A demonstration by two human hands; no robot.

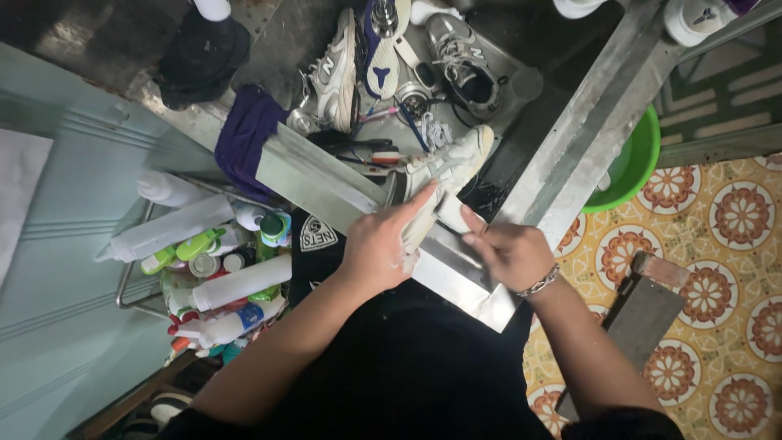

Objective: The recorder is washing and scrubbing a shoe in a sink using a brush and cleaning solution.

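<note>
My left hand (381, 244) grips a white sneaker (444, 173) around its heel, holding it over the rim of a metal sink (326, 183). My right hand (509, 253), with a bracelet on the wrist, has its fingers closed close to the shoe's side near the heel; whatever it pinches is too small to make out. The shoe's toe points away from me into the sink.
Several grey and white sneakers (334, 73) and brushes lie in the sink. A purple cloth (244, 134) hangs over the rim. A wire rack with bottles (212, 261) stands at left. A green basin (635, 163) and a patterned tile floor (717, 269) are at right.
</note>
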